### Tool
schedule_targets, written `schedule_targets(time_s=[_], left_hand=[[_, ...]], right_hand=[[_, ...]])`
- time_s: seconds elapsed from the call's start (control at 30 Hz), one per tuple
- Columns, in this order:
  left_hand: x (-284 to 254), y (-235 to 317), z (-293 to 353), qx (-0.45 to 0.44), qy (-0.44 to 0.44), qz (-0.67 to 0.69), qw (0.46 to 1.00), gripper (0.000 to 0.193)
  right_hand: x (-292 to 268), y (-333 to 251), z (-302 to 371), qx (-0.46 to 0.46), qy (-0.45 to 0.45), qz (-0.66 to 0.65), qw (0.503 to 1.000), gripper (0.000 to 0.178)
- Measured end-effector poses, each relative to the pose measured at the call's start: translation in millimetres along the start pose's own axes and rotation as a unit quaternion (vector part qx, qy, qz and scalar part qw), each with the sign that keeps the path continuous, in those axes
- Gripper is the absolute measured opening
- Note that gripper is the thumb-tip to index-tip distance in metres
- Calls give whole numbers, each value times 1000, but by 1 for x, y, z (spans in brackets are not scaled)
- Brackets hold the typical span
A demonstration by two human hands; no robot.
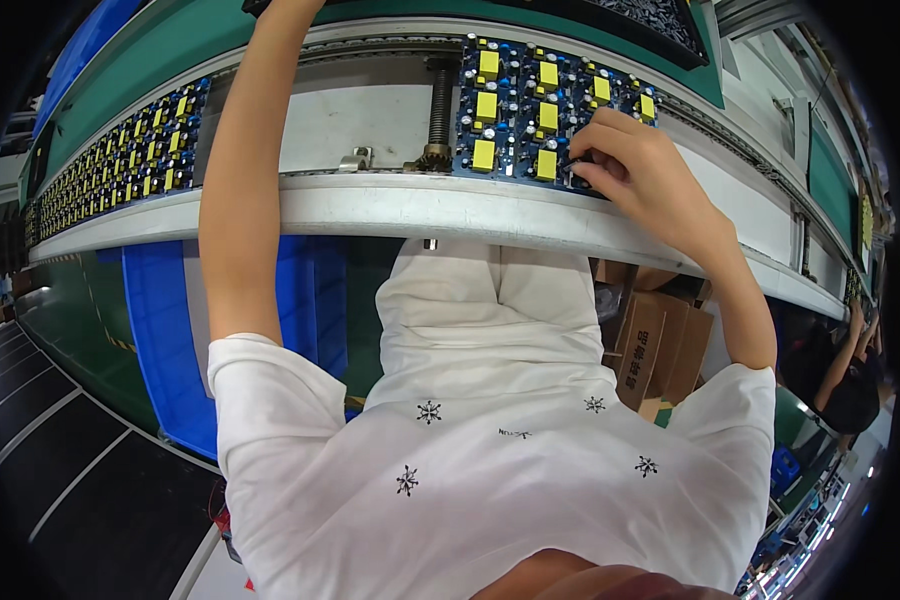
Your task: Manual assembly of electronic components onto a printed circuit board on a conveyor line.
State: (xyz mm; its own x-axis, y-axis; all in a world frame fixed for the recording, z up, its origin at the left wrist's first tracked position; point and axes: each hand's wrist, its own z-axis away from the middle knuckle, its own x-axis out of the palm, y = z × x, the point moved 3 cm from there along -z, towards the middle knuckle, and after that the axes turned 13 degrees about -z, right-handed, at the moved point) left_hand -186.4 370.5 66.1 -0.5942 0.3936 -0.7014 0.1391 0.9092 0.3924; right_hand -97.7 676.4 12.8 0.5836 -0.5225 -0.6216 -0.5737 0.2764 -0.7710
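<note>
A blue circuit board panel (516,150) with yellow block-shaped parts and small round components lies on the conveyor rails in front of me. My right hand (635,165) is over the panel's near right part, thumb and fingertips pinched together close to the board's surface. Whatever small piece is between those fingertips, I cannot make out. My left arm reaches far forward across the rails, and its hand is cut off by the top edge, beside a black tray.
Along the conveyor's left stretch lie more populated boards (120,160). A black bin of small dark parts (650,25) stands at the far side. The metal front rail (450,208) runs between me and the boards. Below are blue bins (160,340) and cardboard boxes (642,345). Another person (850,385) is at right.
</note>
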Motion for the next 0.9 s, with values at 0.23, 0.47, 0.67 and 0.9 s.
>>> schedule_targets(time_s=[0.23,0.47,0.67,0.9], left_hand=[[-21,67,40,24,-113,202,972,12],[-20,91,111,3,-228,238,944,13],[-14,84,141,55,-229,203,950,14],[-26,94,152,77,-237,136,959,13]], right_hand=[[-1,2,-4,-7,-42,38,998,10],[3,1,-4,-14,-34,61,997,12],[-5,-10,-15,-46,-67,96,992,15],[-49,-25,-134,31,-190,130,973,29]])
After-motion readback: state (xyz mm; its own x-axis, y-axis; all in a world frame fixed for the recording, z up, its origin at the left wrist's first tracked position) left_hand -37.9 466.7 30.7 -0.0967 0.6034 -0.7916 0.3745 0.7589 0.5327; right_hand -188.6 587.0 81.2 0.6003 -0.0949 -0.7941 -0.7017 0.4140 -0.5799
